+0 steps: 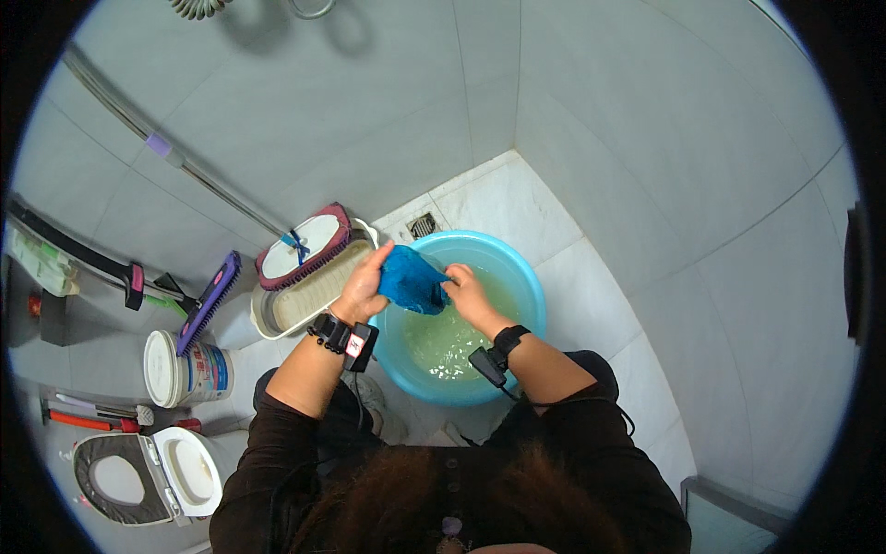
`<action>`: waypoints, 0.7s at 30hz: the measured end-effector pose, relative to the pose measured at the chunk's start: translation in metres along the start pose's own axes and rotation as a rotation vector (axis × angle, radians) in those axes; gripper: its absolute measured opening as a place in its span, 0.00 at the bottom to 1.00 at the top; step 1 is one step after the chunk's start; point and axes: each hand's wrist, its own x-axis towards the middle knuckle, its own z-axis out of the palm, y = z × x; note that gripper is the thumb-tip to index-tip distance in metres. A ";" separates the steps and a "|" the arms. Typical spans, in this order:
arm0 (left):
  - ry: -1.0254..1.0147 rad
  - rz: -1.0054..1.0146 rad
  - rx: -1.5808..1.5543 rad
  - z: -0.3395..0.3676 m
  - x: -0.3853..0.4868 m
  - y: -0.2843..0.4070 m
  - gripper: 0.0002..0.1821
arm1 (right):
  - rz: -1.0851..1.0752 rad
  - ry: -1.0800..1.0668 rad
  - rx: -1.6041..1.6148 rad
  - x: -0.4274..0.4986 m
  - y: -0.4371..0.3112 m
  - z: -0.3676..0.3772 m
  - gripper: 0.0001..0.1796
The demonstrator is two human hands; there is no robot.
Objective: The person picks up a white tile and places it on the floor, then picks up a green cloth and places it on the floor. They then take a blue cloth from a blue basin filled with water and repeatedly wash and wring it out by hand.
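A wet-looking blue cloth item (413, 278) is stretched between my two hands, above the far left part of a light blue plastic basin (531, 298). My left hand (363, 285) grips its left side, with the thumb and fingers around the edge. The fingertips of my right hand (471, 294) pinch its right edge. Greenish, cloudy water (450, 346) lies in the basin under the cloth. Each wrist wears a black strap with a small device. Whether the cloth is a garment or a plain piece of fabric I cannot tell.
A flat mop head (311, 246) leans over a cream plastic tub (280, 325) left of the basin. A floor drain (421, 226) is beyond the basin. Further left are a purple brush head (211, 301), a white lidded bucket (163, 367) and a toilet (190, 471). Tiled walls rise ahead and right.
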 end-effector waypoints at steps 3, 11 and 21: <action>0.135 0.108 0.198 -0.019 -0.002 0.027 0.15 | 0.224 -0.054 0.475 0.014 -0.010 -0.017 0.05; -0.351 0.200 1.782 -0.025 -0.006 0.019 0.23 | 0.272 -0.032 0.505 0.023 -0.008 -0.028 0.10; -0.141 0.123 0.575 0.035 -0.010 -0.006 0.19 | 0.918 -0.230 1.037 -0.010 -0.025 -0.019 0.34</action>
